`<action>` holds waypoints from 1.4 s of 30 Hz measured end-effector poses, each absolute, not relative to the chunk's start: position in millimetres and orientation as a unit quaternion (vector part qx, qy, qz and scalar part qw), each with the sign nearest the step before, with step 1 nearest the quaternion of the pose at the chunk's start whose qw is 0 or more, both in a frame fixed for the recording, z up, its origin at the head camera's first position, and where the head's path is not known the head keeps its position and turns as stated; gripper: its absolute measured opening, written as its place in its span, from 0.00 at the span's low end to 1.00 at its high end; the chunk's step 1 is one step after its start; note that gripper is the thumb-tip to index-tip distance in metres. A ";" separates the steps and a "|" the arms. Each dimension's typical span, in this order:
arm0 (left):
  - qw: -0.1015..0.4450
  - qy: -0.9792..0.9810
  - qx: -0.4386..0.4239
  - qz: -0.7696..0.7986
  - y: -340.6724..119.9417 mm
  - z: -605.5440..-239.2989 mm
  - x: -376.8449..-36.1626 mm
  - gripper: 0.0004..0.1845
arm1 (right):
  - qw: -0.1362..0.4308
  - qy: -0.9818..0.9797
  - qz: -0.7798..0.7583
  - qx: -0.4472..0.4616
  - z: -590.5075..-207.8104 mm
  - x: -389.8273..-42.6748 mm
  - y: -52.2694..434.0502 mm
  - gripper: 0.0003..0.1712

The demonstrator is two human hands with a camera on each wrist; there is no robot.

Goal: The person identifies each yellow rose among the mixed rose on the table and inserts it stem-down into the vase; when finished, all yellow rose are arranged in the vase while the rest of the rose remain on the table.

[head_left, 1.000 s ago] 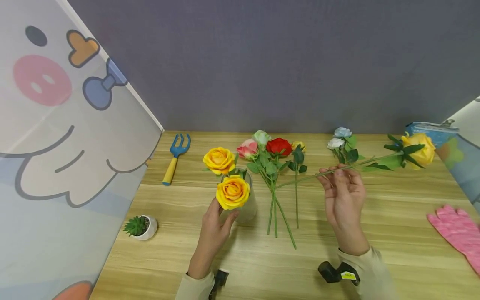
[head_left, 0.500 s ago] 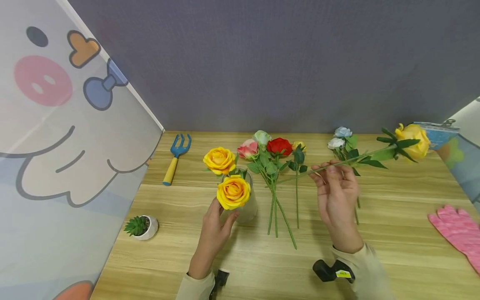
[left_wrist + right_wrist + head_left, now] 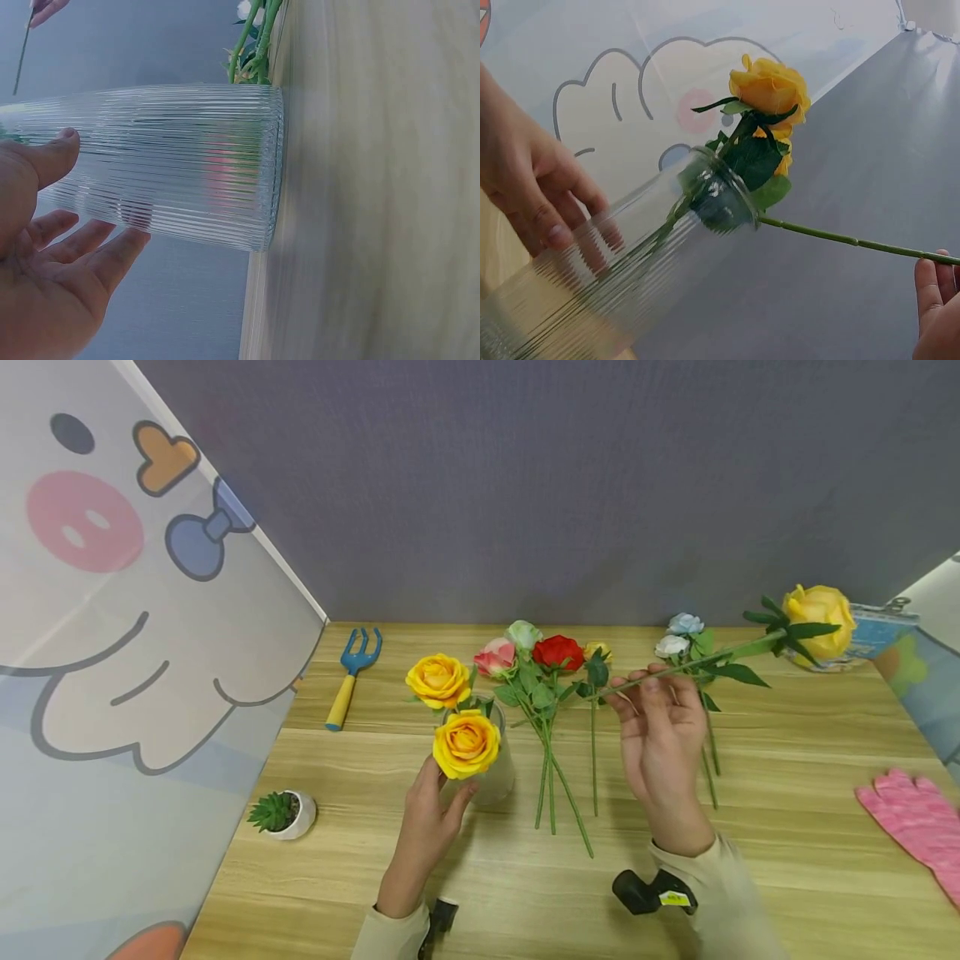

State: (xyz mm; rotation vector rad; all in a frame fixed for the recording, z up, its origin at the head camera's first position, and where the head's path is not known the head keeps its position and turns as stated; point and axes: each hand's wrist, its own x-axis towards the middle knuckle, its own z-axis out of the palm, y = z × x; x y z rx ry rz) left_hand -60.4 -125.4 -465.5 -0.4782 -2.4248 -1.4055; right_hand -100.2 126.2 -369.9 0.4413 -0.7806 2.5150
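Observation:
A ribbed clear glass vase (image 3: pixel 172 165) stands upright on the table, my left hand (image 3: pixel 431 827) holding it between thumb and fingers. Two yellow roses (image 3: pixel 467 744) rise from its mouth, their stems (image 3: pixel 652 240) visible through the glass. My right hand (image 3: pixel 663 739) pinches the green stem (image 3: pixel 855 241) of another yellow rose (image 3: pixel 819 620), held in the air with its bloom to the right. That stem's free end points left toward the vase; in the right wrist view it appears beside the rim (image 3: pixel 727 180), and I cannot tell whether they touch.
Pink, pale green, red and small yellow roses (image 3: pixel 558 652) lie right of the vase. White and light blue flowers (image 3: pixel 672 647) lie behind my right hand. A hand fork (image 3: pixel 347 681), a potted succulent (image 3: pixel 283 814), a pink glove (image 3: pixel 911 822) and a blue clipped object (image 3: pixel 877 631) surround them.
My right hand has moved left with the yellow rose, bringing the stem's end closer to the vase; the bloom shifted left and up. My left hand has stayed on the vase.

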 end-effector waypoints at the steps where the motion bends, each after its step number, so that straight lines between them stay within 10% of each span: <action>1: 0.149 -0.843 -0.166 -0.489 -125.5 -465.5 -60.3 0.32 | 0.234 -0.285 0.915 0.163 -368.7 -100.7 125.0 0.06; 42: 0.152 -0.838 -0.175 -0.494 -126.1 -465.6 -61.1 0.33 | 0.278 -0.443 0.822 0.225 -353.7 -116.9 89.3 0.07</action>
